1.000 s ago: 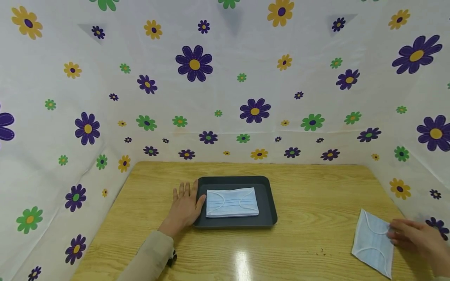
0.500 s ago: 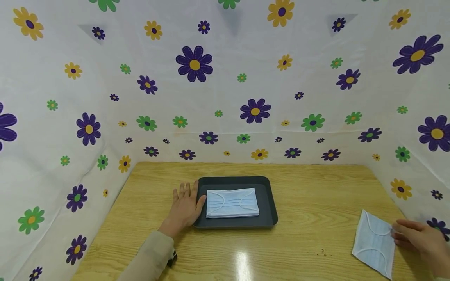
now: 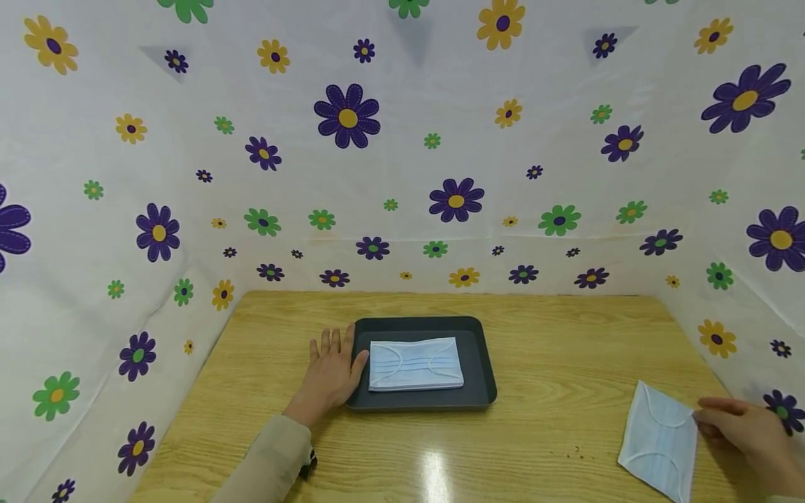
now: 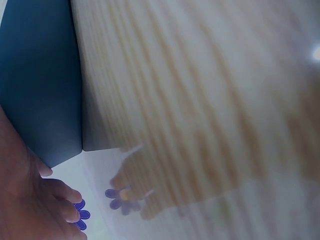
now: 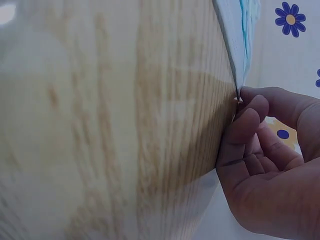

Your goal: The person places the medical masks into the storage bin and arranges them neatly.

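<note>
Against the left rim of a dark grey tray (image 3: 415, 401) rests my left hand (image 3: 328, 376), fingers straight and thumb over the edge. On the tray lies a light blue face mask (image 3: 415, 363), apparently the top of a small stack. At the far right my right hand (image 3: 742, 429) pinches the right edge of another light blue face mask (image 3: 659, 440), between thumb and fingers. The right wrist view shows that pinch, with the mask's edge (image 5: 237, 45) tilted up and the hand (image 5: 265, 150) low by the table. The left wrist view shows the tray's side (image 4: 42, 80) beside my left hand (image 4: 35, 200).
The wooden table (image 3: 534, 349) is bounded at the back and sides by a white flower-print cloth (image 3: 402, 161). A few small dark specks (image 3: 575, 452) mark the table between the tray and the right-hand mask.
My right hand has shifted slightly left, and the mask it pinches has moved a little left and toward me. The left hand and the tray stay in place.
</note>
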The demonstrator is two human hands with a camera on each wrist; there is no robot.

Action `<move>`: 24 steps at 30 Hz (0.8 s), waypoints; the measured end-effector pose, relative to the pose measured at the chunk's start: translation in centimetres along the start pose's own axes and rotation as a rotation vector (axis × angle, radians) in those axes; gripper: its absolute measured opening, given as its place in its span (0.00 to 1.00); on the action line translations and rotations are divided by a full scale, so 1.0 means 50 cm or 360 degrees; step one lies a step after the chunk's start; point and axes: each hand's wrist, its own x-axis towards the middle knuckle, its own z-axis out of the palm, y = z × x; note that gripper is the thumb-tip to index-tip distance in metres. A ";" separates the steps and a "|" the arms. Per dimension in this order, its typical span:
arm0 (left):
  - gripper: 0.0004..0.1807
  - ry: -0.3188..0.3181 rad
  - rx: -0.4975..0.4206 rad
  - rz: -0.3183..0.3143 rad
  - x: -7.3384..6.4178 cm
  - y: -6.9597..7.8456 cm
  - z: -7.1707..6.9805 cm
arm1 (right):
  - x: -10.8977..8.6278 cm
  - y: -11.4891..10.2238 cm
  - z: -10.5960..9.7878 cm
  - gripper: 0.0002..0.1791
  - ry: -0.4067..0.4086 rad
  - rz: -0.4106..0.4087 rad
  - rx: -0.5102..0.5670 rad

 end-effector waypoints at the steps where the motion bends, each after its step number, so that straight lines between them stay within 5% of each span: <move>1: 0.41 -0.0003 -0.0001 -0.0002 0.000 0.000 0.000 | -0.002 -0.001 0.001 0.25 0.0007 -0.0006 -0.0023; 8: 0.41 -0.0017 0.0006 -0.0006 0.000 -0.001 0.003 | -0.016 -0.005 -0.001 0.16 0.0006 -0.0061 -0.0108; 24: 0.41 -0.0006 -0.0011 0.0008 0.000 -0.003 0.005 | -0.021 -0.020 -0.006 0.27 -0.0002 -0.0017 -0.0100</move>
